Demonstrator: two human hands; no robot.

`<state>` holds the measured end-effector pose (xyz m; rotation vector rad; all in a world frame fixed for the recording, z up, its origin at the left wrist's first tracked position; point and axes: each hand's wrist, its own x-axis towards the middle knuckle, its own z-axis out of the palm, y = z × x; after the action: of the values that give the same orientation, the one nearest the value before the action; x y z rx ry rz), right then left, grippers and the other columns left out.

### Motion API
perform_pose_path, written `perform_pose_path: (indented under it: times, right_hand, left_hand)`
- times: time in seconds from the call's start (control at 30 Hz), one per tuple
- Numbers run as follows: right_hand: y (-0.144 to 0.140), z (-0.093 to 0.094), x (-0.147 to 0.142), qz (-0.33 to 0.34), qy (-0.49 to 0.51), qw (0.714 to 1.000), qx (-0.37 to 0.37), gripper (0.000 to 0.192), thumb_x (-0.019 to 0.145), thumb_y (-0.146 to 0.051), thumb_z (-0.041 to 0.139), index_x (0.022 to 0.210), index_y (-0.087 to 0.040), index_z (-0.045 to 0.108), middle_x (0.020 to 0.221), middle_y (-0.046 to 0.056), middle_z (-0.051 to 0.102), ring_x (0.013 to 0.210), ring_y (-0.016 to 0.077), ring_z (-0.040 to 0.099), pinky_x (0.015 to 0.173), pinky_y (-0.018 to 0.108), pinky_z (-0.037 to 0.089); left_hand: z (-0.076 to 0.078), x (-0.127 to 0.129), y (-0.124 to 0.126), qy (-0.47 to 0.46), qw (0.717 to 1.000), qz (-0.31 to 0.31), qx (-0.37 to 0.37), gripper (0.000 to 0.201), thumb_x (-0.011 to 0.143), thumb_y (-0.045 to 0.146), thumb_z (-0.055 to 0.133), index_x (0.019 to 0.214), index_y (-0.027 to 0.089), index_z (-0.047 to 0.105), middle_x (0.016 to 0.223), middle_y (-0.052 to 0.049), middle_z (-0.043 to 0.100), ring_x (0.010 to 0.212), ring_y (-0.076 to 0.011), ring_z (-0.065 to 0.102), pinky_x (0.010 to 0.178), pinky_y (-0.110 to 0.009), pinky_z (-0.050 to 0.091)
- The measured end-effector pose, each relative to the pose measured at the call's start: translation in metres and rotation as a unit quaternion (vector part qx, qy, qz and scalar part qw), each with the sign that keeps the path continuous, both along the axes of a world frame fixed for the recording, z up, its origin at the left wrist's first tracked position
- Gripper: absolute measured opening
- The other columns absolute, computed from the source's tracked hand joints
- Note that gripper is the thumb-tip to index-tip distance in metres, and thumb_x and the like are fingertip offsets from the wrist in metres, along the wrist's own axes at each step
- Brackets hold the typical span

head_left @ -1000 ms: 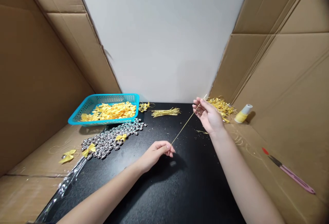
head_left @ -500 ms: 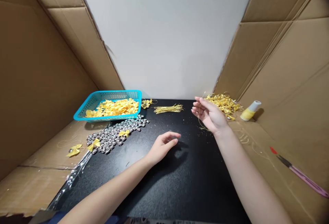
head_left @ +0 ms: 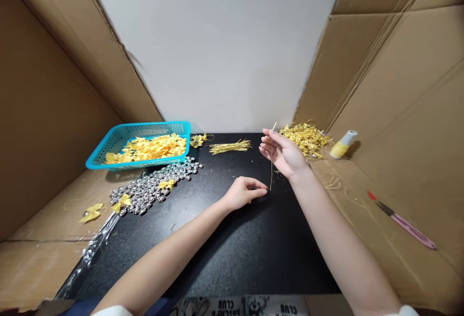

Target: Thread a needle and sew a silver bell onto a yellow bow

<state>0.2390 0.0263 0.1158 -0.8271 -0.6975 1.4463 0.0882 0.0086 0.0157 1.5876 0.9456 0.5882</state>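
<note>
My right hand (head_left: 284, 154) is raised over the right part of the black tabletop (head_left: 232, 253), thumb and index finger pinched on a thin gold cord (head_left: 271, 171). The cord hangs straight down, and a short pale tip (head_left: 274, 126) sticks up above the fingers; I cannot tell what it is. My left hand (head_left: 244, 193) is lower and to the left, thumb and forefinger slightly apart, their tips just beside the cord's lower end. Beyond it lies a bundle of cut gold cords (head_left: 230, 147).
At left are a blue basket (head_left: 94, 162) of yellow ribbon bows, spread silver beads (head_left: 145, 193) and loose bows (head_left: 121, 203). At right are a pile of gold bows (head_left: 306, 139), a yellow thread spool (head_left: 342, 146) and pink-handled snips (head_left: 413, 231). Cardboard walls (head_left: 398, 113) flank the table.
My left hand has moved right, up to the cord's lower end. The cord, looped in my right hand before, now hangs straight. The view has shifted slightly.
</note>
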Motion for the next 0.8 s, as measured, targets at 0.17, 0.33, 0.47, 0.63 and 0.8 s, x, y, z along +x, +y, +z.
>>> perform_pose_path:
  times: [0.17,0.33,0.47,0.63,0.8]
  right_hand:
    - [0.001,0.001,-0.001,0.002,0.011,1.000,-0.012,0.007,0.084,-0.023,0.070,0.079,-0.021,0.073,0.063,-0.004,0.072,0.054,0.0067,0.067,0.060,0.016,0.055]
    - [0.002,0.003,0.002,-0.028,0.011,0.999,-0.023,0.013,0.085,-0.016,0.067,0.074,-0.018,0.074,0.060,-0.003,0.070,0.054,0.0055,0.065,0.060,0.015,0.056]
    - [0.004,-0.003,0.006,-0.089,-0.055,0.994,0.030,0.003,0.075,-0.017,0.077,0.072,-0.018,0.076,0.062,-0.002,0.070,0.056,0.0054,0.063,0.062,0.015,0.056]
    - [0.005,-0.013,0.006,-0.128,-0.148,0.974,0.113,0.018,0.062,-0.026,0.087,0.075,-0.020,0.077,0.080,0.002,0.076,0.062,0.0106,0.066,0.068,0.027,0.060]
    - [-0.001,-0.016,-0.004,-0.100,-0.178,0.971,0.125,0.034,0.053,-0.036,0.091,0.079,-0.020,0.078,0.072,0.002,0.075,0.061,0.0134,0.068,0.065,0.028,0.060]
  left_hand:
    - [-0.006,0.011,0.010,-0.025,0.996,0.081,0.021,0.032,0.074,0.045,0.069,0.077,0.013,0.067,0.063,0.000,0.061,0.046,-0.0068,0.044,0.045,-0.020,0.035]
    - [-0.012,0.005,0.016,0.004,0.988,0.133,0.075,0.043,0.088,0.049,0.045,0.070,0.015,0.062,0.061,-0.001,0.060,0.047,-0.0095,0.047,0.049,-0.023,0.039]
    - [-0.001,-0.035,0.014,0.072,0.968,0.184,0.153,0.033,0.087,0.040,0.049,0.068,0.017,0.061,0.067,-0.003,0.062,0.063,-0.0145,0.055,0.064,-0.027,0.044]
    - [0.022,-0.119,0.015,0.179,0.912,0.259,0.263,0.008,0.079,0.025,0.061,0.078,0.019,0.065,0.093,-0.008,0.065,0.096,-0.0261,0.053,0.089,-0.039,0.040]
    - [0.022,-0.180,0.010,0.446,0.784,0.196,0.386,0.019,0.081,0.029,0.063,0.094,0.018,0.069,0.100,-0.011,0.067,0.093,-0.0302,0.055,0.083,-0.042,0.044]
